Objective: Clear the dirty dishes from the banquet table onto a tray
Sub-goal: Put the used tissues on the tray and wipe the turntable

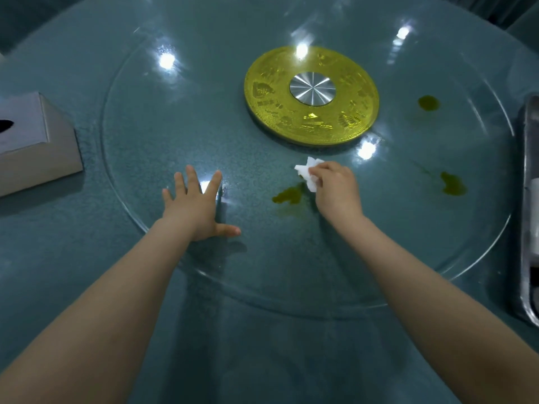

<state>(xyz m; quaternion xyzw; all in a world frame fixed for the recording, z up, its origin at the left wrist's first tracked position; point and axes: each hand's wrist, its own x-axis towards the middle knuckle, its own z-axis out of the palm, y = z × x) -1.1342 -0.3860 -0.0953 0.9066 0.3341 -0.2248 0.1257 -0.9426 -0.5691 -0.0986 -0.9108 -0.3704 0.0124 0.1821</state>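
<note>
A round glass turntable (364,252) covers the teal banquet table (73,258). My right hand (335,191) grips a crumpled white tissue (309,174) and presses it on the glass just right of an olive-green spill (287,196). My left hand (195,205) rests flat on the glass near its left edge, fingers spread. Two more green spills lie on the glass at the right (452,185) and farther back (428,102). A metal tray (525,199) shows at the right edge, mostly cut off.
A gold disc with a silver hub (312,94) sits at the turntable's centre. A grey tissue box (35,138) stands on the table at the left. Ceiling lights glare off the glass.
</note>
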